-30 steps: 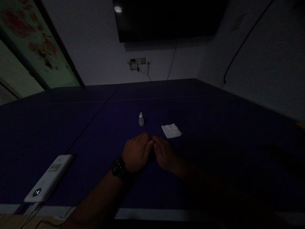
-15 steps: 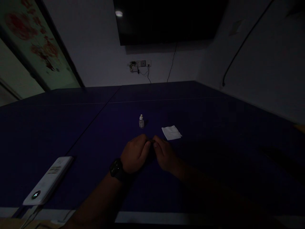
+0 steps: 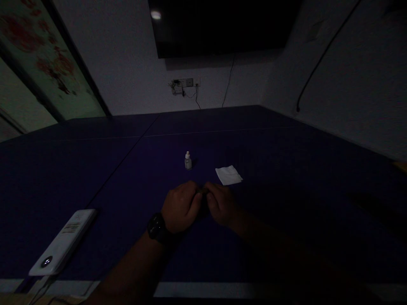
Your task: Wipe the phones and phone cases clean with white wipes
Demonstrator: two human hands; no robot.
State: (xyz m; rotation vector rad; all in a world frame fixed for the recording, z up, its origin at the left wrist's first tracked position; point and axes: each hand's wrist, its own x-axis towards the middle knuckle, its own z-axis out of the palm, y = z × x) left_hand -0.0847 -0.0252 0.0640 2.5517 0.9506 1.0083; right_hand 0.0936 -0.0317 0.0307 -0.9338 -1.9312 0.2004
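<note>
My left hand (image 3: pixel 182 207), with a dark watch on its wrist, is closed, thumb and fingers pinching one end of a small dark object (image 3: pixel 202 190). The other end is between the closed fingers of my right hand (image 3: pixel 222 205). The object is mostly covered by fingertips and too dark to name. Just beyond the hands, a small dropper bottle (image 3: pixel 188 162) with a white cap stands upright. A folded white tissue (image 3: pixel 229 175) lies flat beyond my right hand.
The blue-purple table (image 3: pixel 133 178) stretches to the wall. At its near left lies a white power bank (image 3: pixel 63 243) with cables plugged in. A dark screen (image 3: pixel 222 27) hangs on the wall above sockets (image 3: pixel 186 83) and loose wires. The room is dim.
Both hands stay together on the small dark object, with only a slight shift of the fingers. The camera view has moved a little; the bottle and tissue stand where they were.
</note>
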